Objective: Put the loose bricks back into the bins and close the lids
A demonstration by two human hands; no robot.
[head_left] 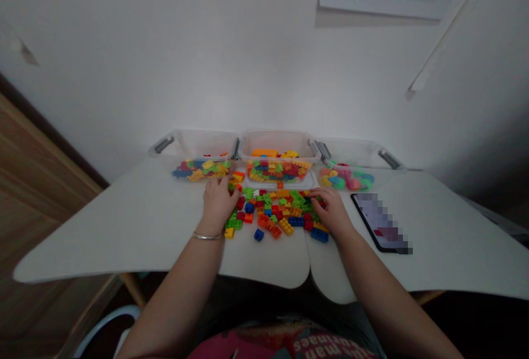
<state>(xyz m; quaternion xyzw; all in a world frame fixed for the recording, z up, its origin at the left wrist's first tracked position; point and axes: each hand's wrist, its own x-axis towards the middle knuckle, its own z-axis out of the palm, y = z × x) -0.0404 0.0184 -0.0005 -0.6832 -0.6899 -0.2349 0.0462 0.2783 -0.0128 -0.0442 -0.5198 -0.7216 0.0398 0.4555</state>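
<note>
A loose pile of plastic building bricks in red, orange, yellow, green and blue lies on the white table between my hands. My left hand rests at the pile's left edge, fingers bent forward and thumb apart, against green and orange bricks. At the right edge, my right hand reaches in with its index finger stretched over the bricks and its thumb apart from it. Some bricks beside the right fingers are partly hidden. A blue brick sits alone at the near side.
Behind the pile stand three clear bins: a left bin and a middle bin with bricks, and a right bin with colourful rounded pieces. A phone lies on the white table, right of my right hand. A wall rises behind.
</note>
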